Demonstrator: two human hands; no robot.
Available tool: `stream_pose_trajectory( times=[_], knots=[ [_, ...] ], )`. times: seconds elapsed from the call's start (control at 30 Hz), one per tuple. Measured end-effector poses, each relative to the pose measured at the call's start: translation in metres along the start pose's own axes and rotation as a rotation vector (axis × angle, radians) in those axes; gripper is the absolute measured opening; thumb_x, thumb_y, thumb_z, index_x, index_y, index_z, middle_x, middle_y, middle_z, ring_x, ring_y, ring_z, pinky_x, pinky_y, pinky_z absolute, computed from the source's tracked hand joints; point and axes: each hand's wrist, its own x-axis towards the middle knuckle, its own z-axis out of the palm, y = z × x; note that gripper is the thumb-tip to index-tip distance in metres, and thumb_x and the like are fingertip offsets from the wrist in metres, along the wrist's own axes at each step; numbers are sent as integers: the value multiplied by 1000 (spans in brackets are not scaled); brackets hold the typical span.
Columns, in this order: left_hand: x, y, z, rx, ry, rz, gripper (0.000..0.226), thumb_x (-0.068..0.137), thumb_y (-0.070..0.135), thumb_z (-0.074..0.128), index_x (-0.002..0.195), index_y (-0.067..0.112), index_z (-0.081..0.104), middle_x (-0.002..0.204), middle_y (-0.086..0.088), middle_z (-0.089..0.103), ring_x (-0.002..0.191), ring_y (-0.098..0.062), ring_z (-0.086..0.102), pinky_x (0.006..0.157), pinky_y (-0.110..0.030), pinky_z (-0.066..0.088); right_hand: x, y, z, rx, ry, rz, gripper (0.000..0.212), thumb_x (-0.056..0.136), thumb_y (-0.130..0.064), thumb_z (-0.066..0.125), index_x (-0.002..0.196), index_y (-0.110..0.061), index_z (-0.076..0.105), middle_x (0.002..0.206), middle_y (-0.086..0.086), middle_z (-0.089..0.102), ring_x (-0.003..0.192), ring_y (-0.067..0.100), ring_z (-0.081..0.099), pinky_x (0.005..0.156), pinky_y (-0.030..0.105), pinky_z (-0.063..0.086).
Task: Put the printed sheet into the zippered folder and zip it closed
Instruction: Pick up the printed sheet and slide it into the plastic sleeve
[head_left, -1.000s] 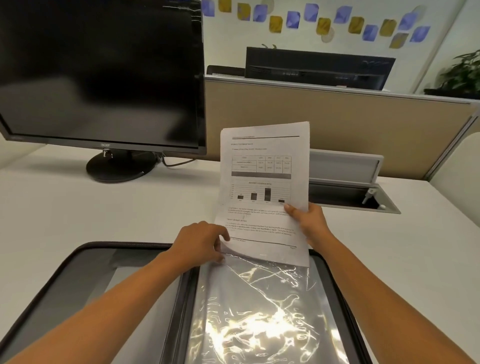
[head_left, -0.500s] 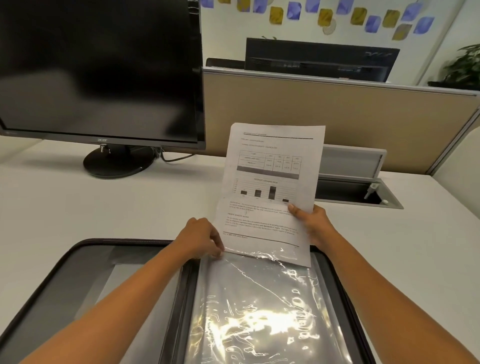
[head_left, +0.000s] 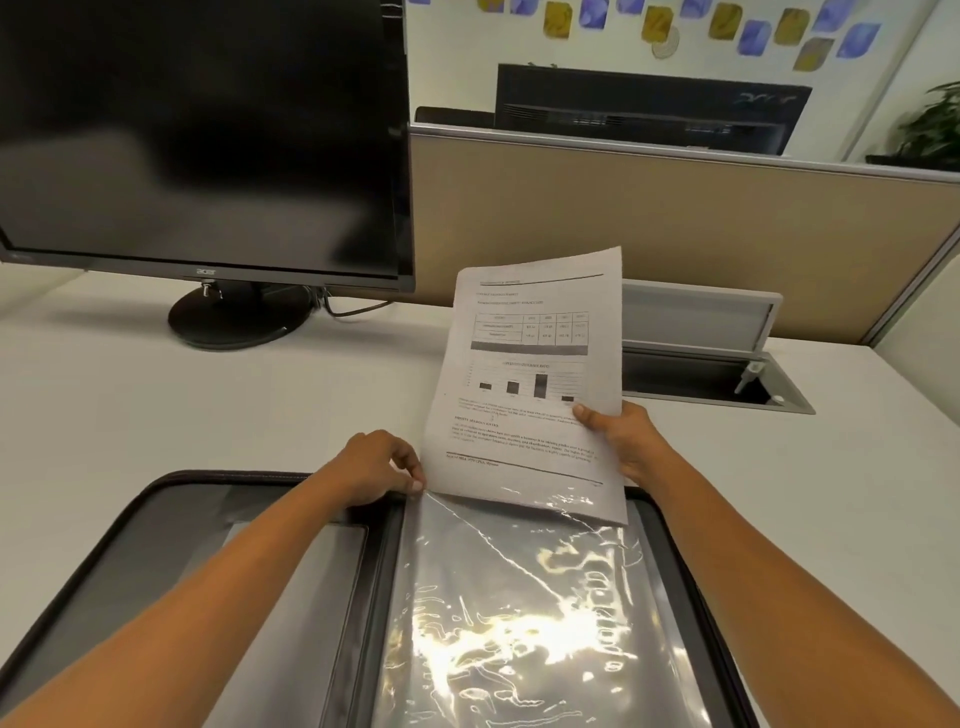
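Your left hand pinched the far left corner of the clear sleeve between thumb and fingertips, probably to hold its mouth open. Your right hand gripped the printed sheet by its right edge, thumb on the face. The sheet stood tilted up, long axis near-to-far, heading farthest, its near edge apparently just under the film, above the open zippered folder.

Both forearms are bare as far up as can be seen. The left hand and right hand are bare too, with short-trimmed thumbnails.
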Motion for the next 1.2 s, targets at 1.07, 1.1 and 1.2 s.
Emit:
stream_pose_trajectory(
  times=[1.07, 1.1, 1.2],
  knots=[
    [-4, 25, 15, 123, -171, 193, 17, 84, 18, 63, 71, 25, 54, 79, 9, 58, 75, -9, 52, 73, -28, 42, 4, -2, 0, -35, -68, -57, 18, 79, -15, 68, 95, -14, 59, 94, 5, 66, 83, 21, 65, 68, 32, 54],
    [-4, 25, 13, 126, -186, 203, 18, 85, 18, 61, 71, 26, 53, 77, 11, 57, 72, -8, 50, 70, -26, 40, 4, -2, 0, -34, -69, -54, 25, 79, -16, 68, 101, -12, 58, 98, 7, 66, 86, 24, 65, 73, 36, 54],
    [-3, 25, 7, 110, -195, 232, 13, 84, 18, 63, 76, 24, 54, 78, 10, 57, 72, -7, 48, 70, -24, 39, 6, -4, -2, -18, -64, -43, 40, 79, -17, 68, 114, -7, 53, 104, 9, 65, 93, 27, 64, 80, 42, 54]
  ],
)
